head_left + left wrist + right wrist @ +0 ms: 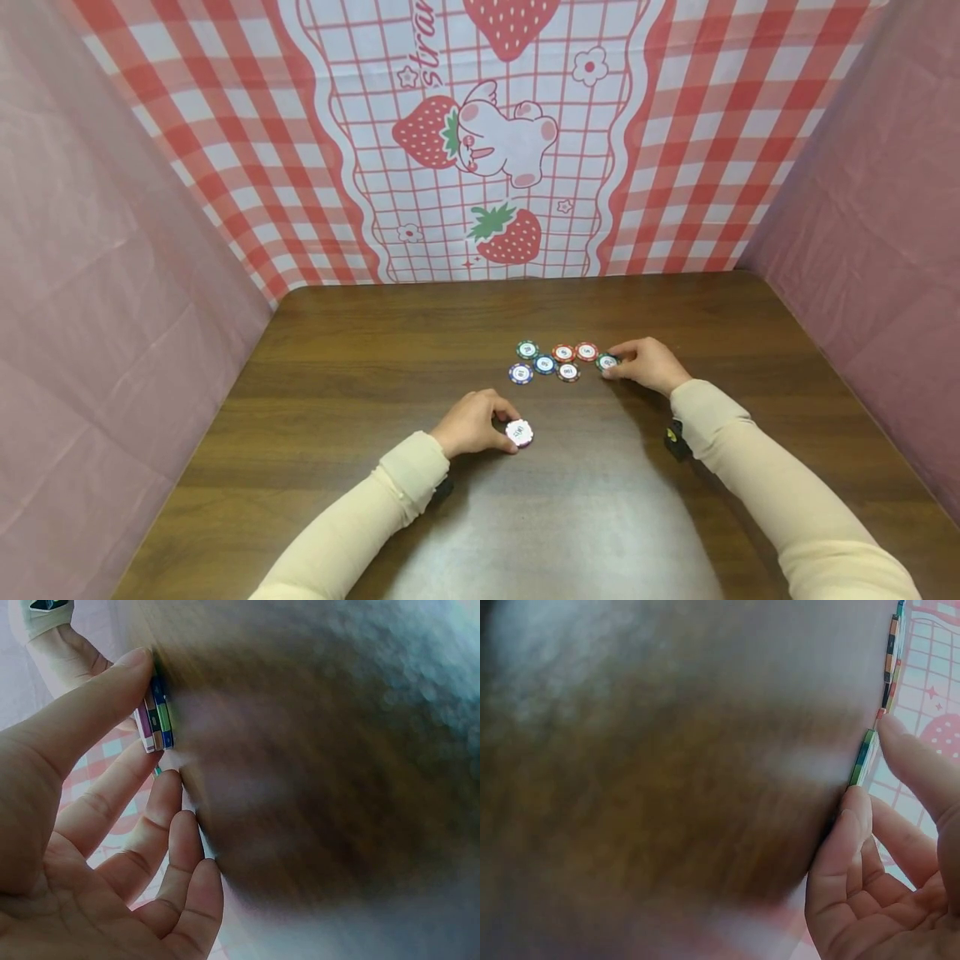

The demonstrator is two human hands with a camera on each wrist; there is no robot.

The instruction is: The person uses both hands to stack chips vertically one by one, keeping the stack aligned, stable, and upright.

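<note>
My left hand [476, 423] pinches a short stack of poker chips [519, 432] between thumb and forefinger, low at the table's middle. The top chip is white-faced; in the left wrist view the chip edges [154, 720] show purple, dark and blue-green layers. Farther right, my right hand [648, 364] has thumb and fingers on opposite edges of a green poker chip [608, 362] flat on the table. The right wrist view shows this green chip [863, 759] edge-on. Left of it lie two red chips [587, 351], a dark-edged chip [568, 372], and blue [545, 364], purple [521, 373] and green chips [527, 349].
The chips lie on a brown wooden table [337, 383]. A red checked strawberry cloth [675, 167] hangs behind its far edge. Pink cloth hangs along the left [90, 317] and right [862, 208] sides.
</note>
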